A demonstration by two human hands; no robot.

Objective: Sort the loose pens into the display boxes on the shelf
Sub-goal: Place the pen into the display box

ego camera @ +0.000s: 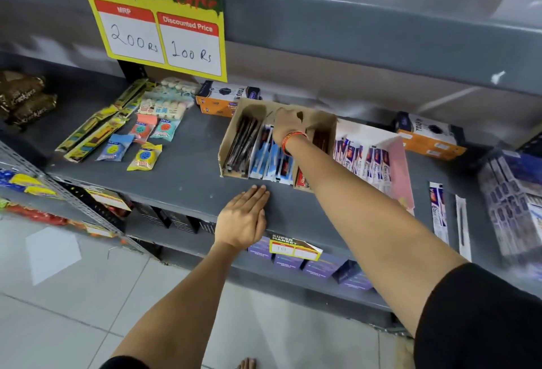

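left hand [243,222]: flat on shelf [187,175] edge, fingers spread, empty | right hand [289,126]: inside box [234,139] above pens [271,160], grip unclear

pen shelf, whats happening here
A person is sorting pens on a grey shelf. The right hand reaches into the back of a brown cardboard display box holding packaged pens. The left hand rests flat on the shelf edge. Two loose packaged pens lie further right.
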